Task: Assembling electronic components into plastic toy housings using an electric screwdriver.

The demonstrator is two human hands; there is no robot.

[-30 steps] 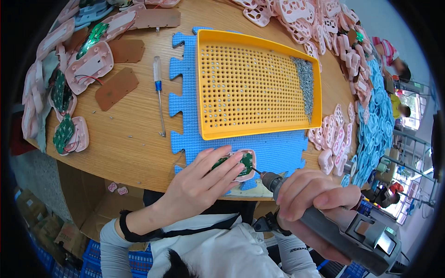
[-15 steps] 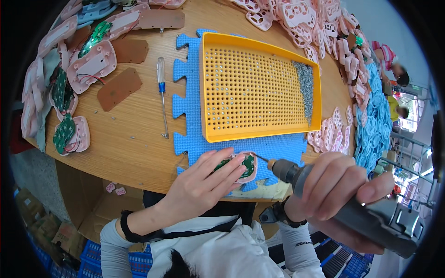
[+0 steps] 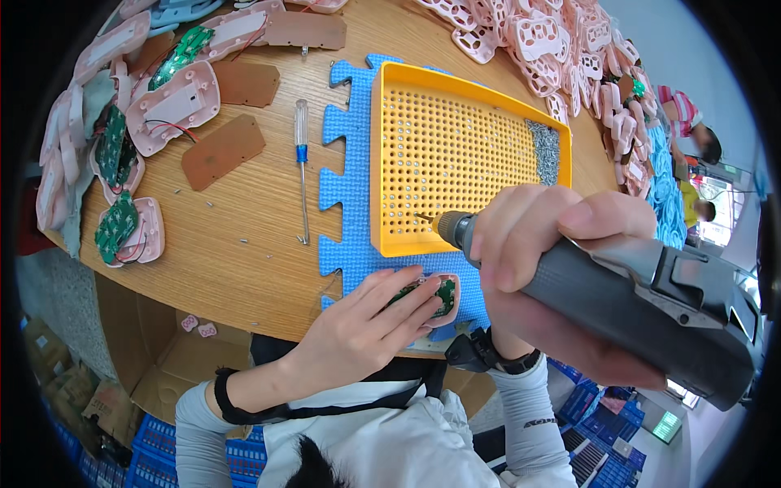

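Note:
My right hand [image 3: 537, 236] grips a dark grey electric screwdriver [image 3: 634, 293]. Its thin bit reaches over the near side of the yellow perforated tray [image 3: 376, 163]; whether the tip touches a hole or a screw I cannot tell. Small screws sit in some of the holes, and a heap of loose silver screws [image 3: 547, 153] fills the tray's right end. On the blue foam mat [image 3: 346, 195], my left hand [image 3: 350, 329] holds a small pink plastic shell [image 3: 455, 302] with its fingers laid across it. A green circuit board [image 3: 444, 294] shows inside the shell, partly hidden by the fingers.
A manual screwdriver [image 3: 302, 154] with a clear and blue handle lies left of the mat. Pink shells [image 3: 175, 106] with boards and brown panels [image 3: 224, 152] crowd the left. Pink frames [image 3: 541, 41] pile up at the far right, near blue parts [image 3: 665, 203]. Cardboard box [image 3: 154, 350] below the table.
The electric screwdriver's bit has moved from the shell's edge up and left to over the tray. My left hand stays on the shell. The whole view has shifted slightly.

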